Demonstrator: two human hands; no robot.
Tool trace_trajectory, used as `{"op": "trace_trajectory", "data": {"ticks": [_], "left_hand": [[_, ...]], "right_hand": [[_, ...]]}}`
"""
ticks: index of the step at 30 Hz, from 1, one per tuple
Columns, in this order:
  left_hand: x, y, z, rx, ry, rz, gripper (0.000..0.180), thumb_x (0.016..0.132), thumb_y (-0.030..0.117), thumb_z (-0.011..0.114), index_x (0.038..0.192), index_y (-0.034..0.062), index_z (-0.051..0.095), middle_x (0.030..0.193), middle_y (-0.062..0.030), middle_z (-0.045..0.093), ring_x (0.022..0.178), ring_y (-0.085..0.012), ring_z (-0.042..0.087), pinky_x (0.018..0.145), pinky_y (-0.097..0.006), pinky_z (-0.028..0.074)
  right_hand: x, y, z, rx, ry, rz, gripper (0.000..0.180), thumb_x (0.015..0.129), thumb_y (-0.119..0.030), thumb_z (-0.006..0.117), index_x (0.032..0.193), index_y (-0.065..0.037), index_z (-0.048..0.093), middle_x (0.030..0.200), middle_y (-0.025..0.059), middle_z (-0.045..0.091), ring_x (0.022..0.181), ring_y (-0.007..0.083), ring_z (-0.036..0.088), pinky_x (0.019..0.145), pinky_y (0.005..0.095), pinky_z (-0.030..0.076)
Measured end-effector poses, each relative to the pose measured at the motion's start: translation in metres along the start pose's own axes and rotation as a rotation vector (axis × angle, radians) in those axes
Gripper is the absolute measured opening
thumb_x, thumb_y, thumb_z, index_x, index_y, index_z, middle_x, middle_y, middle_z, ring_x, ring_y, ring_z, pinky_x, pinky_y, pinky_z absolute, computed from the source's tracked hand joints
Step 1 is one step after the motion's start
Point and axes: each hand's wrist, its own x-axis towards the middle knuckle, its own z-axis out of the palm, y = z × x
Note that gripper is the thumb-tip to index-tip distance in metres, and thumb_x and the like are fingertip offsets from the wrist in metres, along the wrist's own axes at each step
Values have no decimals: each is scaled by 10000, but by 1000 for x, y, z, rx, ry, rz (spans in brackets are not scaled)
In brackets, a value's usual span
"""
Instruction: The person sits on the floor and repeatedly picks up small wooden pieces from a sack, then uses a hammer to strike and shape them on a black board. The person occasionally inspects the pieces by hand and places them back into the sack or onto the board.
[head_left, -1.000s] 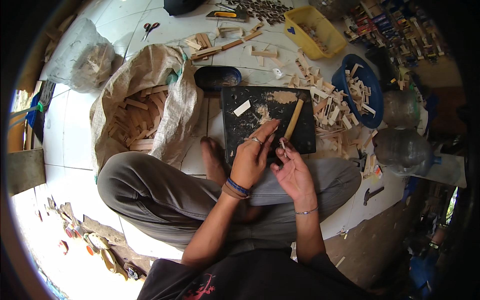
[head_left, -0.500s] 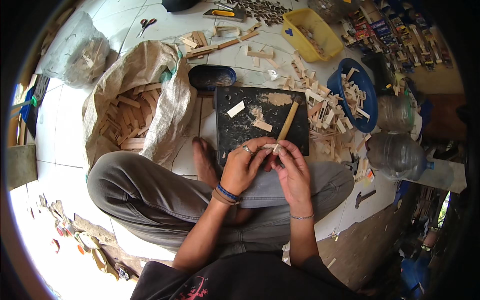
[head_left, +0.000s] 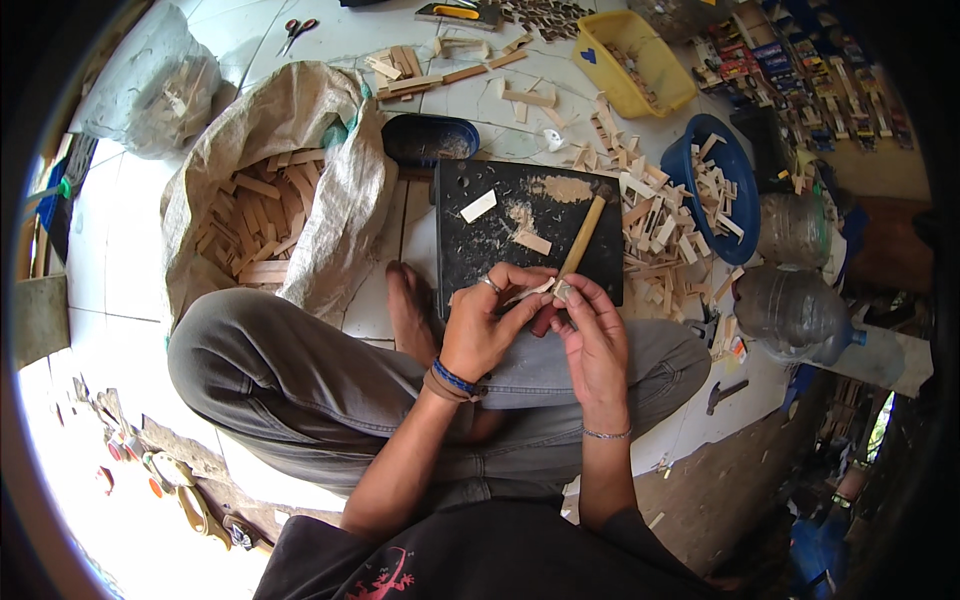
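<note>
Over the near edge of a black board (head_left: 465, 225), my left hand (head_left: 478, 325) pinches a small pale wooden piece (head_left: 532, 292) between thumb and forefinger. My right hand (head_left: 597, 345) meets it at the piece's right end, its fingertips closed on a small pale bit (head_left: 560, 289) there; whether the two are joined I cannot tell. Beneath the fingertips a tool with a yellowish wooden shaft (head_left: 584, 232) and a red end lies slantwise on the board. Two loose wood blocks, one whitish (head_left: 479, 206) and one tan (head_left: 532, 242), rest among sawdust on the board.
A woven sack (head_left: 350, 190) full of wood pieces stands left. To the right are a heap of small wooden parts (head_left: 655, 225), a blue basin (head_left: 742, 205) and a hammer (head_left: 727, 397). Beyond the board sit a dark blue oval tray (head_left: 405, 158) and a yellow tub (head_left: 680, 97).
The view has shifted slightly. Both hands stay together at the board's near edge, and the wooden piece in them has turned, its left end now tilting lower.
</note>
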Motion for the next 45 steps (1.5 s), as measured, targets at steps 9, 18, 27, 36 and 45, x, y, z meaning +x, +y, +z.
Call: {"op": "trace_trajectory", "data": {"ticks": [9,18,27,36,45], "left_hand": [[1,-1,0,-27,-33,5,199,952,-51,707,1143,-41,653,1246,-161,720,1133,-201,702,1000,-333,569],[0,9,0,86,-48,-13,187,934,-29,736,1103,-28,656,1175,-143,753,1114,-200,719,986,-338,573],[1,9,-1,69,-59,-30,200,926,-25,744,1105,-25,656,1145,-137,761,1099,-197,726,960,-334,579],[2,10,-1,146,-44,-26,282,900,-28,754,1171,7,686,1149,-100,761,1081,-199,737,928,-303,584],[7,1,-11,413,-102,249,302,883,81,765,1182,54,731,1194,-117,726,1121,-307,674,1008,-409,486]], "right_hand": [[-3,-9,-2,-85,-2,5,237,1063,-139,611,1270,-33,657,1092,23,699,982,83,616,838,280,467],[-2,-10,-5,-151,16,-5,219,1052,-112,620,1236,-2,667,1055,44,703,949,97,627,802,276,486],[-4,-9,-6,-157,54,4,215,1053,-109,614,1231,0,663,1044,41,694,940,96,620,816,277,485],[-3,-8,-7,-182,44,11,218,1060,-120,607,1239,-8,660,1035,28,682,945,91,605,819,283,481],[-4,-9,-9,-202,71,10,233,1065,-141,606,1264,-32,662,1046,8,676,952,77,596,816,280,471]]}}
